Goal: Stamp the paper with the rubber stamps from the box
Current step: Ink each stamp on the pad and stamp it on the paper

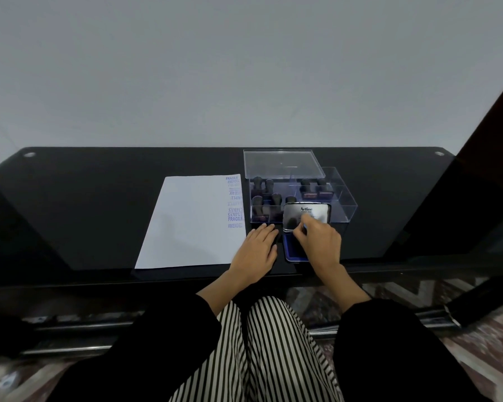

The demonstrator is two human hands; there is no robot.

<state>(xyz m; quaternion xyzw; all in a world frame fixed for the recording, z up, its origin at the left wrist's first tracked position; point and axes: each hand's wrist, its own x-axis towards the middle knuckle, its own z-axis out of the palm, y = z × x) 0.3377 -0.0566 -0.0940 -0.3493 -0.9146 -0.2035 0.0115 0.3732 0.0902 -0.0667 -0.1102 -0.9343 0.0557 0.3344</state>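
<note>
1. I see my left hand point(256, 248) flat on the black table point(99, 198), fingers spread, holding nothing; the paper point(192, 224) lies at its 9 o'clock, with purple prints along its right edge.
2. My right hand point(317, 242) pinches the ink pad lid point(307, 216), which stands raised over the blue ink pad point(291, 250).
3. The clear box point(343, 204) with the rubber stamps point(273, 201) sits at 12 o'clock of the hands, just behind the lid; its clear cover point(282, 163) rests at the back.
</note>
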